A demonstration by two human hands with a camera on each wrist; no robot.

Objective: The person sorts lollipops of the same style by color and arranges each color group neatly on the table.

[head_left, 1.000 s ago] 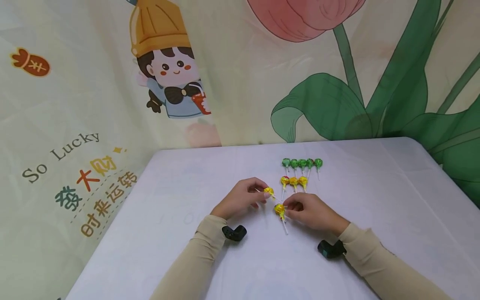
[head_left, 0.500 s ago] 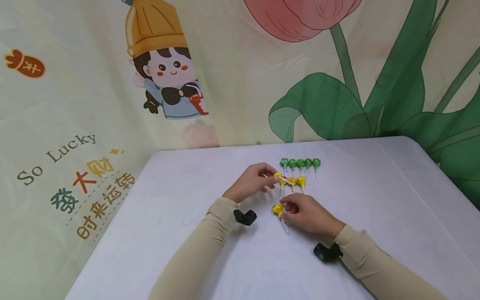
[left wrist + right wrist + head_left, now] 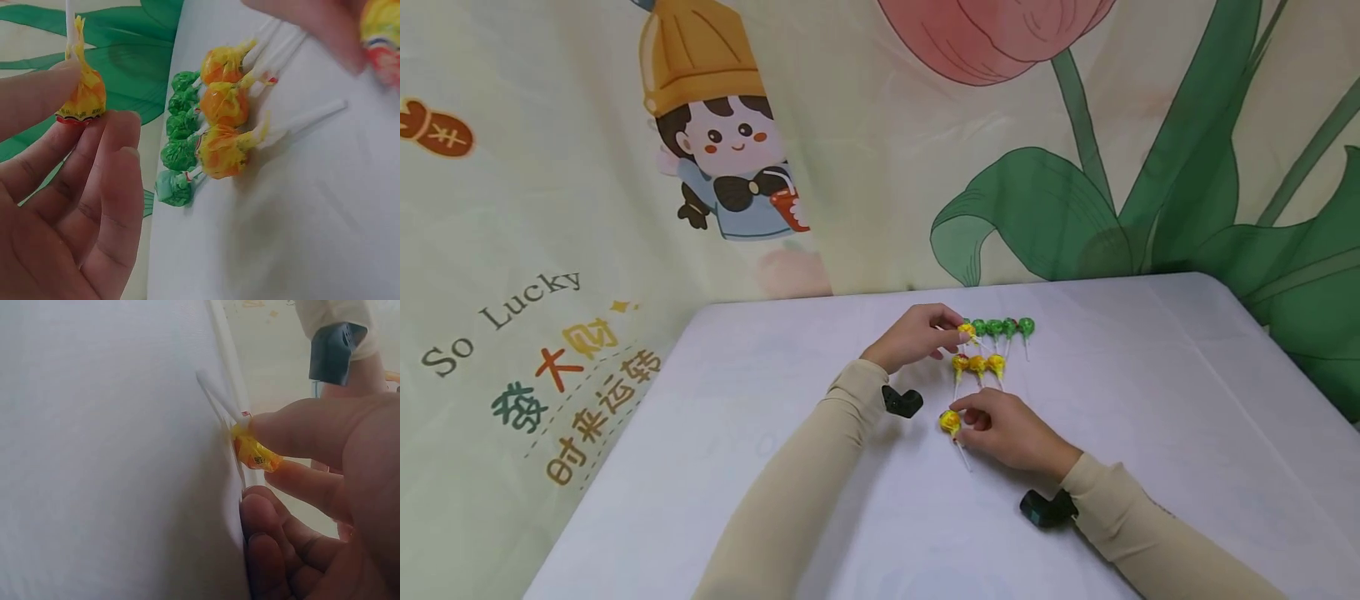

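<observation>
My left hand [image 3: 916,338] pinches a yellow lollipop [image 3: 90,97] between thumb and fingers, raised above the table by the left end of a row of green lollipops [image 3: 995,327]. In the left wrist view its stick points up. Nearer to me lies a short row of three yellow lollipops [image 3: 977,364], sticks toward me. My right hand [image 3: 1015,432] pinches another yellow lollipop [image 3: 950,422] low at the table, in front of that yellow row. Its white stick slants toward me, and in the right wrist view the thumb presses at the wrapper's neck [image 3: 245,428].
The lollipops stand on a white-covered table [image 3: 1150,400]. Behind it hangs a printed cloth [image 3: 865,167] with a cartoon child, a tulip and lettering. Each wrist wears a small black camera [image 3: 902,402].
My left hand has moved away from me and to the right, carrying its yellow lollipop past the yellow row to the green one. My right hand stays at its lollipop.
</observation>
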